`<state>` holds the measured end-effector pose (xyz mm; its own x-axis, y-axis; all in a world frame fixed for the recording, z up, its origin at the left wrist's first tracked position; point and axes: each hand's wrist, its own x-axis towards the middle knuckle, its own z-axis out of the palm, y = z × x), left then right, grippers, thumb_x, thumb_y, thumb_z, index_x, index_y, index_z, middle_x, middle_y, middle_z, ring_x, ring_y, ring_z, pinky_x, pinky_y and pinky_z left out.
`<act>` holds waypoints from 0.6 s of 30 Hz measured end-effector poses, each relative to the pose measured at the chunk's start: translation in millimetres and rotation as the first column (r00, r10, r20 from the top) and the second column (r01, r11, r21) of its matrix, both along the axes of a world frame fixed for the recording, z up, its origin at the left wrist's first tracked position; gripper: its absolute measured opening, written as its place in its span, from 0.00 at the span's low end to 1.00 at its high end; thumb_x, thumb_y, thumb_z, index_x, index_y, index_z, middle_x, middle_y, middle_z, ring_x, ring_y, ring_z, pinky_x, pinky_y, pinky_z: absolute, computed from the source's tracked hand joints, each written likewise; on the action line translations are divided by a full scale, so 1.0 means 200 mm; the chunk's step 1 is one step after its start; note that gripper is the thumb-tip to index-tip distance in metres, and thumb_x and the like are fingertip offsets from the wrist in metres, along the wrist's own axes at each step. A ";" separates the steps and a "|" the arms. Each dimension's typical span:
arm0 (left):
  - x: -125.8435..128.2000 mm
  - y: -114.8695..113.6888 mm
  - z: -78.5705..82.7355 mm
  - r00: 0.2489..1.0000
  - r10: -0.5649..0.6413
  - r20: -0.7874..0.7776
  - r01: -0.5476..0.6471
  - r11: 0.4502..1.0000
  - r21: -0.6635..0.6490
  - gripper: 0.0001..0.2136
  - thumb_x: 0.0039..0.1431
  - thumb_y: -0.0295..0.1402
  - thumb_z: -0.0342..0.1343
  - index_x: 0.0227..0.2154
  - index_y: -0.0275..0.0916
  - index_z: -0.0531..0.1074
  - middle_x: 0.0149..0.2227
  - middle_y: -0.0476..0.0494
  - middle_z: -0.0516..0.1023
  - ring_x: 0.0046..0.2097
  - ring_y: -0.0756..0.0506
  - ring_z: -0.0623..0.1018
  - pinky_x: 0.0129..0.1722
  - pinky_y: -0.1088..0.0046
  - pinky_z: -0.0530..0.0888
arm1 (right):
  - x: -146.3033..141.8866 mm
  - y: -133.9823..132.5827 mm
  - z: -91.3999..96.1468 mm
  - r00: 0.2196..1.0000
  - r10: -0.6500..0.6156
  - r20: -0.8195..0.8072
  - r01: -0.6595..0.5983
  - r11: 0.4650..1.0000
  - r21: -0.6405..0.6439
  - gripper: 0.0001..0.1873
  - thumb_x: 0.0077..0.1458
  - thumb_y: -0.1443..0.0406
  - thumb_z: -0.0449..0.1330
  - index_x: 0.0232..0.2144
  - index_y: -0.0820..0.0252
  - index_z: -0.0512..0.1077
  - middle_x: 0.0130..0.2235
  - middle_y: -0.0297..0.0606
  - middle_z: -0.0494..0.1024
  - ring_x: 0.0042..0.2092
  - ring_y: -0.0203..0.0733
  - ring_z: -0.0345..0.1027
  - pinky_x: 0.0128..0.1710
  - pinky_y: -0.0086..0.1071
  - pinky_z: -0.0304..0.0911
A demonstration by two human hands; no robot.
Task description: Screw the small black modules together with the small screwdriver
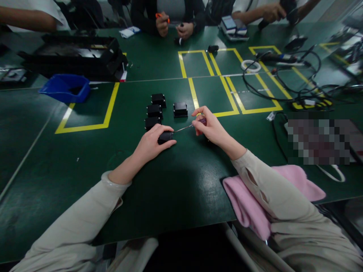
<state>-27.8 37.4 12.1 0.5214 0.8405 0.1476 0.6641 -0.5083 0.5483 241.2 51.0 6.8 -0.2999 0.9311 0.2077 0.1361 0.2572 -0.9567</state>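
Fingers of your left hand pinch a black boxy component, in from the surface's near edge; it looks light, stiff, smooth: grip its long sides. A purple-handled screwdriver reaches its right end, pinched by your right hand's fingers.

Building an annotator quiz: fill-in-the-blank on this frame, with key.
The right hand holds a tool aimed at the ____-coloured block in the left hand.
Beyond the left hand, ____ similar blocks form a column.
The cloth at right is coloured ____.
The scoop-shaped bin is coloured ____.
Missing words: black; three; pink; blue.
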 end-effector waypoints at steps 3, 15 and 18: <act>0.00 0.00 0.00 1.000 -0.009 0.006 0.009 1.000 0.011 0.18 0.67 0.46 0.60 0.53 0.41 0.74 0.52 0.38 0.77 0.52 0.36 0.78 0.52 0.56 0.75 | 0.00 0.00 0.00 1.000 0.021 -0.009 -0.021 1.000 -0.003 0.07 0.71 0.60 0.56 0.44 0.54 0.61 0.24 0.23 0.68 0.24 0.34 0.66 0.27 0.30 0.60; 0.00 0.00 0.00 1.000 -0.008 0.007 0.008 1.000 0.018 0.18 0.67 0.46 0.60 0.52 0.41 0.74 0.51 0.39 0.77 0.51 0.36 0.78 0.52 0.58 0.75 | 0.00 0.01 -0.02 1.000 0.014 -0.013 -0.014 1.000 0.011 0.06 0.70 0.62 0.57 0.44 0.54 0.61 0.23 0.22 0.67 0.23 0.33 0.66 0.27 0.30 0.60; 0.00 0.00 -0.01 1.000 -0.009 0.009 0.009 1.000 0.024 0.18 0.67 0.46 0.60 0.52 0.41 0.74 0.51 0.39 0.77 0.52 0.36 0.78 0.52 0.57 0.75 | 0.00 0.01 -0.02 1.000 0.021 -0.008 -0.021 0.999 0.026 0.04 0.70 0.63 0.55 0.44 0.55 0.61 0.22 0.21 0.65 0.23 0.33 0.66 0.27 0.30 0.60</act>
